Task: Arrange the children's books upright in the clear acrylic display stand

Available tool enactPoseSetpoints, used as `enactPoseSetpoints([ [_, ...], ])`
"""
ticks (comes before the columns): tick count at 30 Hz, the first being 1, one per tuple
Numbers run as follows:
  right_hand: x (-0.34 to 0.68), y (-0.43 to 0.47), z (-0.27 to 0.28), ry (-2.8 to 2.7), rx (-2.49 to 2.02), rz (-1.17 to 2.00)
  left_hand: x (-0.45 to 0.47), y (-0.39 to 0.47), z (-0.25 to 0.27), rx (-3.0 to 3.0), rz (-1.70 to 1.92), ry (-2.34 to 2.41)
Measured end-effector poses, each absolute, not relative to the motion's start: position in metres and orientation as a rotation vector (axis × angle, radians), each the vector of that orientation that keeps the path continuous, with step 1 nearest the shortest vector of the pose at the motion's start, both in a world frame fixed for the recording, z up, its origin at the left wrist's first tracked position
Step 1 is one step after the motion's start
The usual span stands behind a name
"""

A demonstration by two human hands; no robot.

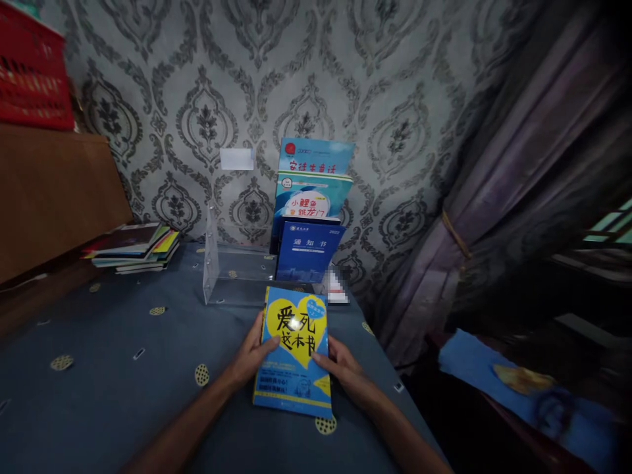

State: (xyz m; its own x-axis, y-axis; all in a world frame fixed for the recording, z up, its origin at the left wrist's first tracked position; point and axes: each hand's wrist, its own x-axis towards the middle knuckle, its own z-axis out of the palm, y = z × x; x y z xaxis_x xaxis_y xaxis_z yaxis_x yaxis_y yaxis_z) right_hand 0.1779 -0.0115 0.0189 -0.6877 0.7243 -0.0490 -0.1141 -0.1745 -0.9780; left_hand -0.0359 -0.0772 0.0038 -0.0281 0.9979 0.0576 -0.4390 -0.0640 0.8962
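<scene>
A blue book (292,378) with a yellow heart on its cover is held upright, tilted slightly back, between both hands. My left hand (253,352) grips its left edge, thumb on the cover. On the opposite edge, my right hand (343,365) is closed the same way, with its thumb near the heart; the fingers behind the book are hidden. Just beyond it stands a clear acrylic rack (237,289). In the rack's right side, a dark blue booklet (309,253) stands in front of a teal book (316,194) and a light blue book (316,155).
A pile of books (138,247) lies at the left on the patterned blue cloth (123,395). Behind it are a brown wooden box (54,191) and a red basket (34,72). A tied curtain (424,289) hangs at the right, beyond the table edge. Patterned wallpaper backs the rack.
</scene>
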Motion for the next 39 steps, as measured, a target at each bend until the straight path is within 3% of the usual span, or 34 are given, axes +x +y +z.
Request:
enactPoseSetpoints([
  [15, 0.179, -0.006, 0.009, -1.558, -0.652, 1.863, -0.063, -0.079, 0.016, 1.154, 1.18, 0.783],
  [27, 0.179, -0.004, 0.006, -1.596, -0.614, 1.791, -0.073, -0.071, 0.02, 1.209, 1.02, 1.058],
  [39, 0.188, 0.012, 0.015, -1.823, -0.61, 1.321, -0.059, -0.056, 0.034, 1.562, 1.235, 1.114],
])
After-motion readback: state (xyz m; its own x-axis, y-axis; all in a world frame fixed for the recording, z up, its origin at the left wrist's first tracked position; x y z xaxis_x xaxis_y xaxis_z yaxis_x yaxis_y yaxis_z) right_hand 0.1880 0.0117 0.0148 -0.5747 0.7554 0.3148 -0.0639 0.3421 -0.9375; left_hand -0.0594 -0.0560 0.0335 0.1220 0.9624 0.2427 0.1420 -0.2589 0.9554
